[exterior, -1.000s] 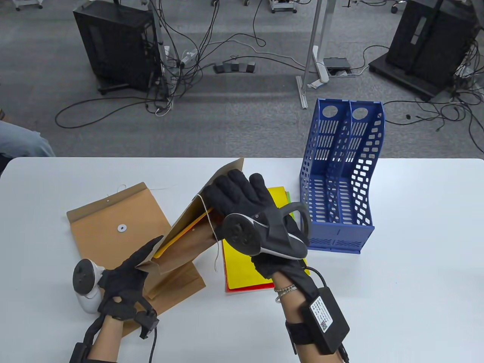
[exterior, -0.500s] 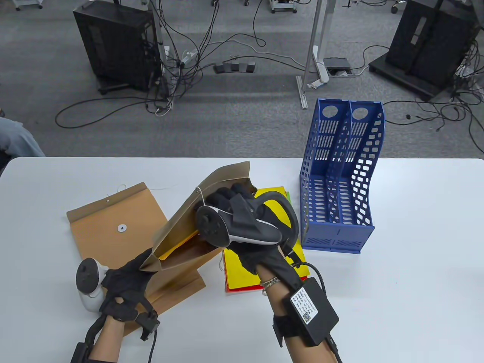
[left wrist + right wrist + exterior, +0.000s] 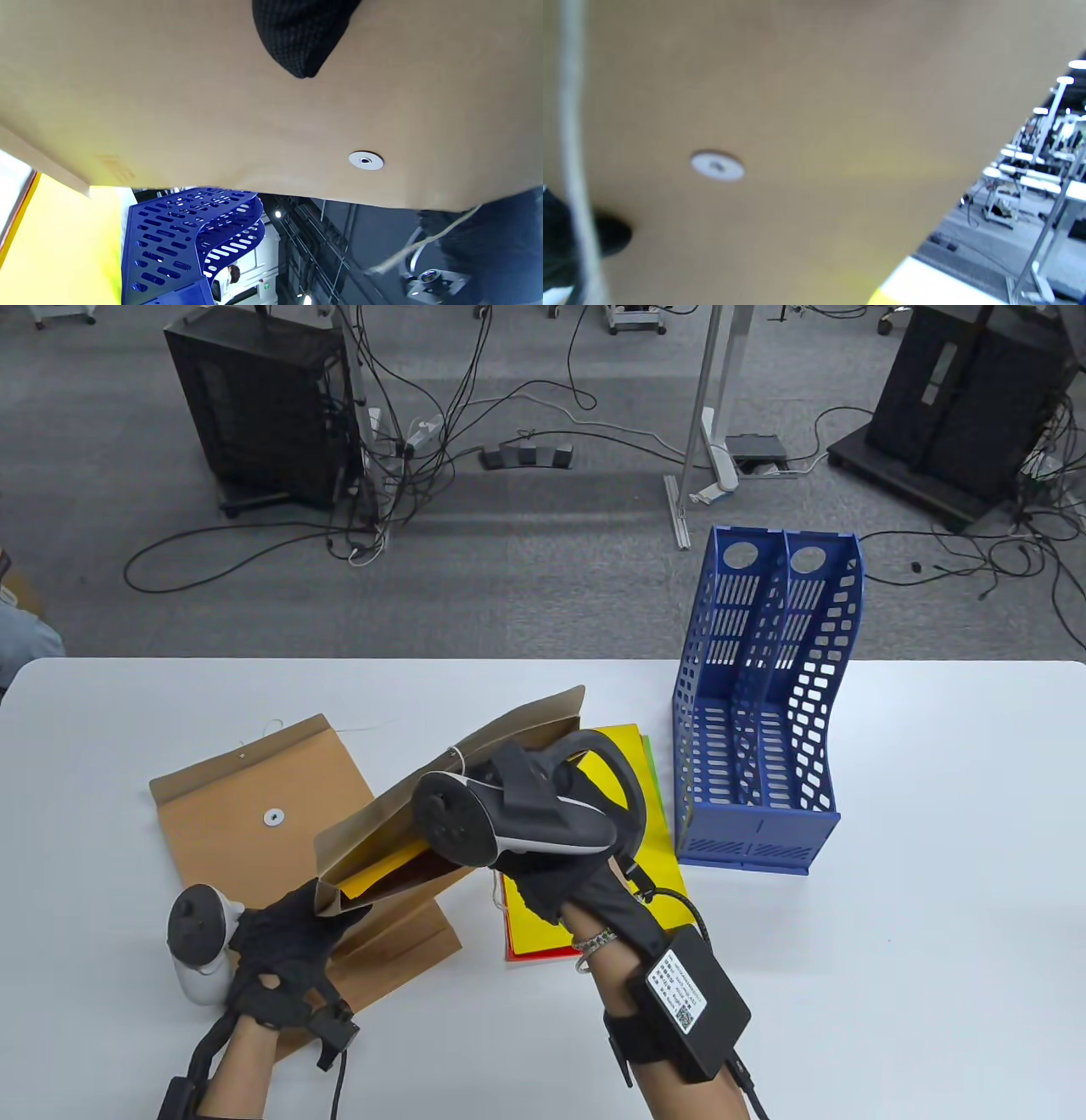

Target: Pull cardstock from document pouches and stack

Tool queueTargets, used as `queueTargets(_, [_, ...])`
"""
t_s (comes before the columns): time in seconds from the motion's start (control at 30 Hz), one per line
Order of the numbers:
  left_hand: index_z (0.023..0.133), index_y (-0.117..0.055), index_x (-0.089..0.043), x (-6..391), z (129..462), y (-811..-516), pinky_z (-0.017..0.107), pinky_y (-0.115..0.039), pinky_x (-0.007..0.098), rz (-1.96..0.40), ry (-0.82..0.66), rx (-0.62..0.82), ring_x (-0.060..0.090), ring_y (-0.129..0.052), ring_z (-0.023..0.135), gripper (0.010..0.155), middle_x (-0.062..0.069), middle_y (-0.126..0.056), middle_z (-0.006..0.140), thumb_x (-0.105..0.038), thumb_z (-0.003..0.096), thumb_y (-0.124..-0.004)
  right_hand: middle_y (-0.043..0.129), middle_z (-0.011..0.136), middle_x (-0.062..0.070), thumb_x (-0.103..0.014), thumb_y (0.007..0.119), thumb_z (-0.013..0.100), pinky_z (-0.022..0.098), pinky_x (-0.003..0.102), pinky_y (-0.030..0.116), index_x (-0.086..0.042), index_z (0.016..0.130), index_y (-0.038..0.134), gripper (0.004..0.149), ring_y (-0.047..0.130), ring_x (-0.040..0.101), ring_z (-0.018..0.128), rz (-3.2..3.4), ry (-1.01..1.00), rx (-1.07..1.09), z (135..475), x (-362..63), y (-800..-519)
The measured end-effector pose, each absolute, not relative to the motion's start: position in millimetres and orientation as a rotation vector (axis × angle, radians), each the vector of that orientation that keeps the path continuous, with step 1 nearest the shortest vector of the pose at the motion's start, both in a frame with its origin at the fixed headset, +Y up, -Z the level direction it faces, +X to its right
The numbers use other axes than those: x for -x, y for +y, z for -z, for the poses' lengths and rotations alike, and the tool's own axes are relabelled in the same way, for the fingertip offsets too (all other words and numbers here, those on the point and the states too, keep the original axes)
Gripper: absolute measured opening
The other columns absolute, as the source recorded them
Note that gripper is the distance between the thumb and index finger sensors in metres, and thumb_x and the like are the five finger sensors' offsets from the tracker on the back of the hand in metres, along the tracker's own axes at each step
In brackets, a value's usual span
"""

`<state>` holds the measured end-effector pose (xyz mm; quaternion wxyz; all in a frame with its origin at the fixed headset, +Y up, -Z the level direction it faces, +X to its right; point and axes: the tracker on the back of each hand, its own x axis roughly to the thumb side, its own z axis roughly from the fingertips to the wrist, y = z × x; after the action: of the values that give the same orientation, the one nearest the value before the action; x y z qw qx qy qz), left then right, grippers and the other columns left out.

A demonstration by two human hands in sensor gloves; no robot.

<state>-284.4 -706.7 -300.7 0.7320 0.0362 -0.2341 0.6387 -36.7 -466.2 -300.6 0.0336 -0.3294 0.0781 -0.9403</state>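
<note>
My left hand (image 3: pixel 288 937) grips the near corner of a brown kraft pouch (image 3: pixel 373 827) and holds its mouth open above the table. Yellow cardstock (image 3: pixel 373 880) shows inside the mouth. My right hand (image 3: pixel 556 886) reaches into the pouch from the right; its fingers are hidden by the tracker and the paper. In the left wrist view a fingertip (image 3: pixel 303 42) presses on the pouch wall (image 3: pixel 169 106). The right wrist view is filled by the pouch wall (image 3: pixel 797 127). A stack of cardstock (image 3: pixel 657 857), yellow on top, lies to the right of the pouch.
A second kraft pouch (image 3: pixel 246 823) lies flat on the white table (image 3: pixel 933 899) at the left, partly under the held one. A blue two-slot file rack (image 3: pixel 764 729) stands at the back right, close to the stack; it also shows in the left wrist view (image 3: pixel 191 237).
My right hand has moved left and down, deeper into the pouch. The pouch mouth has opened wider and dropped lower. My left hand has stayed about where it was.
</note>
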Motion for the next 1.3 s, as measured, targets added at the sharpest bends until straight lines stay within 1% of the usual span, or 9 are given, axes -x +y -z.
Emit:
queueTargets(0.07, [0.094,-0.076,-0.041,288.1,301.8,-710.6,0.065,-0.074,0.046,-1.38,-0.502,-0.092,0.021,-0.09,0.091,0.047,-0.004,-0.088,0.101,-0.03,0.0488,-0.081,0.099,0.083,-0.004,-0.038,0.079,0.045,0.07,0.043,0.071,-0.032,0.08,0.092,0.038,0.095,0.021,0.081,2.935,0.299,0.999,292.7,28.8,-449.3])
queueTargets(0.2, [0.094,-0.077,-0.04,289.8,303.5,-712.0,0.062,-0.076,0.045,-1.447,-0.502,-0.094,0.022,-0.092,0.089,0.047,-0.003,-0.089,0.099,-0.03,0.0486,-0.081,0.098,0.085,-0.005,-0.038,0.078,0.046,0.068,0.043,0.073,-0.034,0.082,0.09,0.038,0.094,0.021,0.082,2.951,0.643,0.914,273.8,8.2,-420.7])
queueTargets(0.4, [0.096,-0.074,-0.038,294.1,302.2,-710.6,0.057,-0.08,0.044,-1.423,-0.49,-0.069,0.022,-0.097,0.083,0.048,-0.001,-0.092,0.096,-0.03,0.049,-0.08,0.096,0.087,-0.002,-0.038,0.076,0.048,0.06,0.041,0.081,-0.035,0.087,0.086,0.04,0.096,0.023,0.078,2.962,1.502,0.488,253.3,-33.2,-397.1])
queueTargets(0.47, [0.098,-0.072,-0.036,296.1,303.3,-711.7,0.055,-0.082,0.043,-1.429,-0.489,-0.054,0.022,-0.099,0.081,0.049,0.0,-0.093,0.095,-0.031,0.0494,-0.079,0.094,0.088,-0.002,-0.038,0.075,0.05,0.059,0.04,0.082,-0.036,0.09,0.082,0.04,0.095,0.023,0.078,2.938,1.674,0.313,247.1,-45.2,-393.1])
queueTargets(0.57, [0.099,-0.071,-0.034,300.6,305.0,-714.2,0.054,-0.083,0.042,-1.475,-0.489,-0.025,0.021,-0.101,0.078,0.05,0.0,-0.095,0.093,-0.031,0.0496,-0.078,0.092,0.09,-0.003,-0.039,0.072,0.054,0.056,0.036,0.085,-0.041,0.097,0.071,0.043,0.096,0.02,0.077,2.846,1.788,0.049,238.5,-66.0,-387.5])
queueTargets(0.73, [0.1,-0.07,-0.033,309.9,304.9,-715.2,0.053,-0.084,0.042,-1.548,-0.455,-0.041,0.021,-0.101,0.078,0.05,0.001,-0.095,0.093,-0.032,0.0502,-0.077,0.091,0.089,0.0,-0.036,0.071,0.055,0.051,0.036,0.089,-0.039,0.098,0.068,0.044,0.099,0.022,0.073,2.842,1.964,-0.051,232.5,-100.8,-390.9])
queueTargets(1.0, [0.101,-0.068,-0.033,335.9,302.2,-717.4,0.054,-0.083,0.042,-1.681,-0.341,-0.103,0.022,-0.101,0.078,0.05,0.002,-0.094,0.093,-0.033,0.051,-0.076,0.09,0.089,0.005,-0.032,0.072,0.053,0.045,0.035,0.093,-0.035,0.097,0.068,0.045,0.101,0.024,0.069,2.87,2.033,-0.01,251.4,-123.5,-441.8])
queueTargets(1.07, [0.101,-0.068,-0.033,342.9,302.0,-718.8,0.054,-0.083,0.042,-1.735,-0.322,-0.118,0.022,-0.1,0.078,0.05,0.002,-0.094,0.094,-0.033,0.0514,-0.076,0.089,0.09,0.005,-0.032,0.072,0.053,0.045,0.035,0.093,-0.036,0.097,0.068,0.045,0.101,0.024,0.069,2.894,1.931,0.003,260.6,-121.9,-459.0])
queueTargets(1.3, [0.102,-0.066,-0.033,365.3,295.6,-718.3,0.054,-0.083,0.041,-1.882,-0.256,-0.189,0.022,-0.099,0.079,0.05,0.002,-0.092,0.095,-0.033,0.0524,-0.075,0.085,0.093,0.003,-0.032,0.071,0.052,0.048,0.034,0.092,-0.038,0.096,0.065,0.045,0.098,0.023,0.073,2.763,1.327,0.254,307.1,-83.8,-570.8])
